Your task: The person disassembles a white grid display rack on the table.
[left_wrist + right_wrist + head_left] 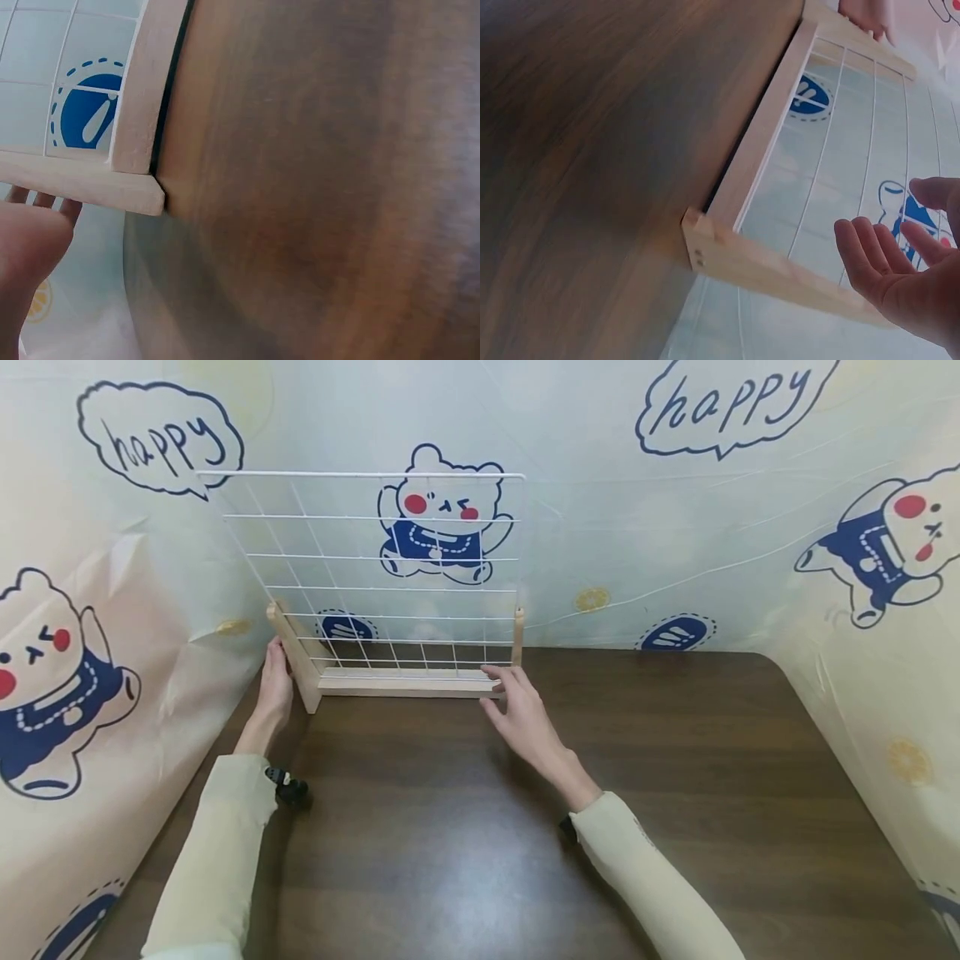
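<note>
- Wire rack (390,589) is standing upright near the back of the table (420,827), its wooden base (405,685) apparently keeping the grid from toppling.
- We are seeing the left hand (277,689) resting mostly straight fingers against the left upright's (296,656) outer side, probably steadying it.
- Loosely open, the right hand (522,710) is hovering by the right end, holding nothing, presumably guarding that side.
- Around the dark, wood-grained tabletop, we are noticing pale sheeting (570,552) hanging, printed with bears (876,553) and "happy" bubbles (720,410).
</note>
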### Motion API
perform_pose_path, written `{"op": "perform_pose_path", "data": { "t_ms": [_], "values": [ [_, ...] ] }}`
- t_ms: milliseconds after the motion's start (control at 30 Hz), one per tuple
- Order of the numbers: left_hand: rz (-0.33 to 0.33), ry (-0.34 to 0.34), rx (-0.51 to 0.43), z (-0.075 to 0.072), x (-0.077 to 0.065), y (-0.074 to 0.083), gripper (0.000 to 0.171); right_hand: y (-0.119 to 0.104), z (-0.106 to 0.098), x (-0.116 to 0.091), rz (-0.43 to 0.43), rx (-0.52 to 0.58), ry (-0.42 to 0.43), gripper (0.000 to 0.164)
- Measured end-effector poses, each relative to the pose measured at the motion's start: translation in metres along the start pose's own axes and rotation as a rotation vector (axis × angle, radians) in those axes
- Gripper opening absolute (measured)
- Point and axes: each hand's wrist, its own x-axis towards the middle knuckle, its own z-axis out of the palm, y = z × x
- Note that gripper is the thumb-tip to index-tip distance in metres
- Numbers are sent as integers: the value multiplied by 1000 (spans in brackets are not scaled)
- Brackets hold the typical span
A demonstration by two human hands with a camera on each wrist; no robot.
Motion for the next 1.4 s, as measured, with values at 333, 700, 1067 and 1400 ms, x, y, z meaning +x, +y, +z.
{"op": "perform_pose_path", "data": {
  "t_ms": [333,700,1067,1400],
  "values": [
    [-16,-3,-42,2,10,-3,60,-1,27,24,141,289,52,43],
    [-43,3,-49,1,15,-12,59,-3,44,40,309,426,327,43],
    [1,10,-39,-6,22,-28,71,-5,45,48,307,362,313,57],
    [-68,2,-32,-1,14,-9,63,6,59,61,298,353,305,58]
  ]
}}
